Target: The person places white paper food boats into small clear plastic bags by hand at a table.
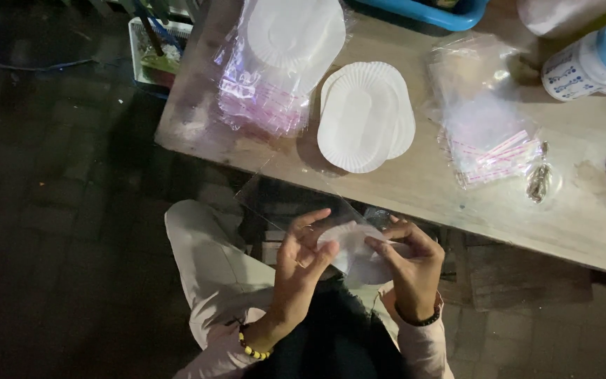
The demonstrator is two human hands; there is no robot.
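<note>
While our left hand (pixel 303 256) and right hand (pixel 408 263) pinch the paper plate (pixel 348 242) in its clear bag (pixel 296 200), both seem light, flimsy, slippery; edges grip best.

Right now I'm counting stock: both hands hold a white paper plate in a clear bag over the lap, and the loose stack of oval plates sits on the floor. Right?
Not quite. The head view shows the loose stack of oval plates on the wooden table, not the floor. The rest holds: left hand and right hand hold a white paper plate in a clear bag over the lap.
</note>
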